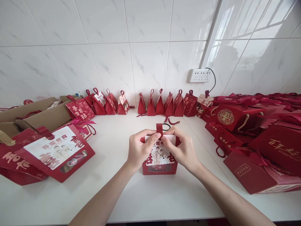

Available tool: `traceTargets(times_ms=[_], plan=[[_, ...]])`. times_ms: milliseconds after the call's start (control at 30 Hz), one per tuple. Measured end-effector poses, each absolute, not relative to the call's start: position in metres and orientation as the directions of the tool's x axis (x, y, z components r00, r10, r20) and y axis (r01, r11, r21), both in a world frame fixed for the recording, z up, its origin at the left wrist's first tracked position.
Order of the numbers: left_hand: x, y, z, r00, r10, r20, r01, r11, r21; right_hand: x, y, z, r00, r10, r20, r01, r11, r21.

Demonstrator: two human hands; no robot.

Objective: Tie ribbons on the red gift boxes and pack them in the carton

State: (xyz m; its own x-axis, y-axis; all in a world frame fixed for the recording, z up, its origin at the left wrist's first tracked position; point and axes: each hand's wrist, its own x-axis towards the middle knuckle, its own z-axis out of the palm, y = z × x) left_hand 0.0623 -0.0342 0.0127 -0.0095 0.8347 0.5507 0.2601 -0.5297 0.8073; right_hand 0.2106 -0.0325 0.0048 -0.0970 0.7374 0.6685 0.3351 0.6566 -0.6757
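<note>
A small red gift box (160, 163) with a white picture panel stands upright on the white table (150, 194), in the middle. My left hand (138, 149) pinches the top edge of the box on its left side. My right hand (183, 149) pinches the top edge on the right. Between the two thumbs a red ribbon loop (159, 128) sticks up from the box top. Both hands are closed on the box.
A row of small red folded boxes (160, 105) lines the tiled wall. Flat red boxes (56, 153) and brown cartons (44, 117) lie at the left. Larger red gift boxes (258, 147) are heaped at the right. A wall socket (199, 75) sits above them.
</note>
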Motion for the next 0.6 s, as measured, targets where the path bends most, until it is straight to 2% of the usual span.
traceTargets(times_ms=[100,200,300,400,467,533,600], plan=[[0.057,-0.03,0.009,0.044,0.874,0.484,0.162,-0.484,0.86,0.211,-0.034,0.003,-0.101,0.707,0.7,0.332,0.687,-0.646],[0.047,-0.023,-0.003,0.151,0.895,0.419,-0.045,-0.418,0.908,0.215,-0.031,-0.005,-0.148,0.663,0.734,0.266,0.741,-0.617],[0.037,-0.012,-0.021,0.17,0.917,0.362,-0.188,-0.33,0.925,0.222,-0.024,-0.012,-0.145,0.683,0.716,0.218,0.728,-0.65],[0.033,0.003,-0.035,0.067,0.972,0.227,-0.228,-0.207,0.951,0.226,-0.013,-0.012,-0.055,0.832,0.553,0.164,0.554,-0.817],[0.032,0.012,-0.039,-0.018,0.992,0.127,-0.239,-0.128,0.962,0.228,-0.006,-0.011,0.043,0.931,0.361,-0.011,0.362,-0.932],[0.032,0.016,-0.04,-0.06,0.995,0.077,-0.24,-0.089,0.967,0.231,0.002,-0.011,0.076,0.983,0.166,-0.246,0.179,-0.953],[0.033,0.015,-0.038,-0.029,0.995,0.092,-0.231,-0.097,0.968,0.233,0.008,-0.013,0.045,0.994,0.097,-0.359,0.107,-0.927]])
